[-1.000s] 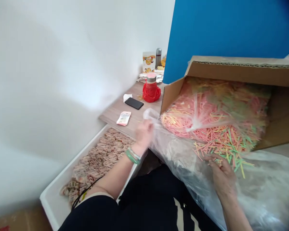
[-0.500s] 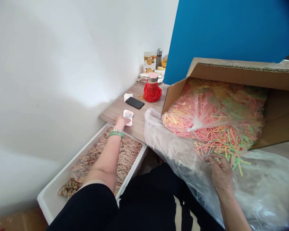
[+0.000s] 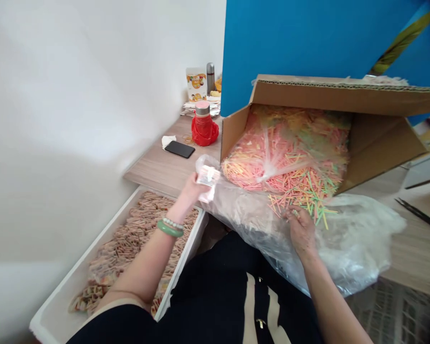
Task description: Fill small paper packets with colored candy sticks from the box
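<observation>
Left hand (image 3: 190, 192) gripped a small packet (image 3: 208, 177) above the bench (image 3: 157, 168) edge, beside the box (image 3: 329, 98). Right hand (image 3: 301, 230) lay loosely curled on the bag (image 3: 351, 239), fingertips touching spilled sticks (image 3: 301, 193).

The packet (image 3: 208, 177) is lifted off the table (image 3: 157, 169) by the left hand (image 3: 192, 190) and is now held beside the bag (image 3: 344, 243).

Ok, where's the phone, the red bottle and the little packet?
phone (image 3: 179, 149), head view, middle of its black screen
red bottle (image 3: 204, 132), head view, its red body
packet (image 3: 208, 177), head view, its middle, in the left hand (image 3: 191, 191)
</observation>
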The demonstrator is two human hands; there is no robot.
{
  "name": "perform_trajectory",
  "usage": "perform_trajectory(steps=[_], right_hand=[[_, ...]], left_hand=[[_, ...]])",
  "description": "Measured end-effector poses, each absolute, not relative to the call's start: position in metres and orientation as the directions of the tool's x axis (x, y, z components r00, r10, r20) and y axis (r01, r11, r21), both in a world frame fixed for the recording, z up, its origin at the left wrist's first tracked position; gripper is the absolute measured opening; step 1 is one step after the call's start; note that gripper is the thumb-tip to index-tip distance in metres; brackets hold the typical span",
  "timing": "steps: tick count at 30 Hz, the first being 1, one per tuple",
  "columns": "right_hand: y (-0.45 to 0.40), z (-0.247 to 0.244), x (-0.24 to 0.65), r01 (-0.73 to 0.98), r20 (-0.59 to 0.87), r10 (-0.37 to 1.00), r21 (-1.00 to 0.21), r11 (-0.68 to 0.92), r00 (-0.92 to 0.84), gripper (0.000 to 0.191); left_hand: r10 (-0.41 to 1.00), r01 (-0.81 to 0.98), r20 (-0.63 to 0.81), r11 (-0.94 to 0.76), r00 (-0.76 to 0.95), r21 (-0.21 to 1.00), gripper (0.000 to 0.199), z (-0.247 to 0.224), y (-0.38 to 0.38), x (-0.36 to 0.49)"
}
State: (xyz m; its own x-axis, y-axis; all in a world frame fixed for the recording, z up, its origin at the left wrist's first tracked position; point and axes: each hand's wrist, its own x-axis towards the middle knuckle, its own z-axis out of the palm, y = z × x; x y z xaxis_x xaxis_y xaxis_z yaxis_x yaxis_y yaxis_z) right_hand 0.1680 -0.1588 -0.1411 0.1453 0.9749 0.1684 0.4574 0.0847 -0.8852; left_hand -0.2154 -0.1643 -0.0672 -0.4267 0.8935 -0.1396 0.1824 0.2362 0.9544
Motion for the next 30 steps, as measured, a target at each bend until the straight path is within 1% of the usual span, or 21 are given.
perform_trajectory(steps=[1, 2, 4, 5, 6, 8, 10, 13, 15, 18, 20, 23, 25, 27, 28, 30], right_hand=[[-0.159, -0.141, 0.168, 0.462, 0.160, 0.979, -0.883, 0.085, 0.125, 0.029], [-0.159, -0.140, 0.168, 0.466, 0.155, 0.982, -0.880, 0.089, 0.105, 0.029], [-0.159, -0.137, 0.168, 0.478, 0.157, 0.985, -0.872, 0.101, 0.077, 0.028], [-0.160, -0.135, 0.167, 0.484, 0.162, 0.985, -0.868, 0.111, 0.066, 0.026], [-0.161, -0.133, 0.167, 0.488, 0.168, 0.984, -0.865, 0.118, 0.061, 0.024], [-0.162, -0.128, 0.164, 0.487, 0.172, 0.983, -0.865, 0.121, 0.062, 0.020], [-0.163, -0.125, 0.162, 0.488, 0.175, 0.982, -0.864, 0.121, 0.068, 0.018], [-0.164, -0.123, 0.161, 0.498, 0.192, 0.979, -0.857, 0.133, 0.069, 0.017], [-0.163, -0.124, 0.161, 0.497, 0.200, 0.978, -0.856, 0.144, 0.061, 0.018], [-0.163, -0.126, 0.162, 0.483, 0.188, 0.981, -0.864, 0.144, 0.045, 0.017], [-0.163, -0.126, 0.162, 0.479, 0.179, 0.983, -0.867, 0.137, 0.043, 0.017], [-0.163, -0.125, 0.162, 0.489, 0.177, 0.983, -0.863, 0.128, 0.054, 0.018], [-0.163, -0.125, 0.162, 0.497, 0.175, 0.983, -0.859, 0.123, 0.060, 0.019], [-0.162, -0.126, 0.162, 0.490, 0.160, 0.986, -0.865, 0.114, 0.054, 0.019], [-0.162, -0.127, 0.162, 0.483, 0.153, 0.987, -0.868, 0.110, 0.049, 0.019], [-0.162, -0.128, 0.162, 0.473, 0.151, 0.988, -0.874, 0.114, 0.041, 0.019]], left_hand=[[0.904, 0.257, -0.154, 0.272, -0.398, 0.927, 0.046, -0.073, -0.162, -0.196], [0.895, 0.370, -0.139, 0.311, -0.424, 0.875, 0.045, -0.079, -0.160, -0.179], [0.858, 0.581, -0.044, 0.383, -0.512, 0.718, 0.045, -0.088, -0.155, -0.158], [0.843, 0.656, 0.020, 0.403, -0.538, 0.638, 0.045, -0.092, -0.153, -0.154], [0.836, 0.708, 0.071, 0.411, -0.544, 0.574, 0.043, -0.094, -0.152, -0.153], [0.850, 0.765, 0.105, 0.404, -0.517, 0.501, 0.030, -0.095, -0.150, -0.159], [0.868, 0.775, 0.074, 0.395, -0.490, 0.494, 0.013, -0.095, -0.149, -0.168], [0.868, 0.744, 0.049, 0.392, -0.493, 0.541, 0.006, -0.093, -0.149, -0.175], [0.849, 0.727, 0.077, 0.398, -0.523, 0.559, 0.010, -0.091, -0.149, -0.177], [0.802, 0.709, 0.114, 0.440, -0.586, 0.552, 0.017, -0.087, -0.149, -0.182], [0.798, 0.678, 0.087, 0.444, -0.597, 0.586, 0.017, -0.086, -0.148, -0.188], [0.841, 0.633, 0.000, 0.407, -0.541, 0.659, 0.022, -0.087, -0.144, -0.197], [0.866, 0.650, -0.044, 0.407, -0.499, 0.642, 0.023, -0.088, -0.139, -0.201], [0.875, 0.685, -0.064, 0.420, -0.481, 0.595, 0.020, -0.087, -0.136, -0.205], [0.876, 0.698, -0.059, 0.421, -0.479, 0.579, 0.020, -0.084, -0.135, -0.207], [0.875, 0.722, -0.002, 0.400, -0.484, 0.564, 0.022, -0.075, -0.136, -0.208]])
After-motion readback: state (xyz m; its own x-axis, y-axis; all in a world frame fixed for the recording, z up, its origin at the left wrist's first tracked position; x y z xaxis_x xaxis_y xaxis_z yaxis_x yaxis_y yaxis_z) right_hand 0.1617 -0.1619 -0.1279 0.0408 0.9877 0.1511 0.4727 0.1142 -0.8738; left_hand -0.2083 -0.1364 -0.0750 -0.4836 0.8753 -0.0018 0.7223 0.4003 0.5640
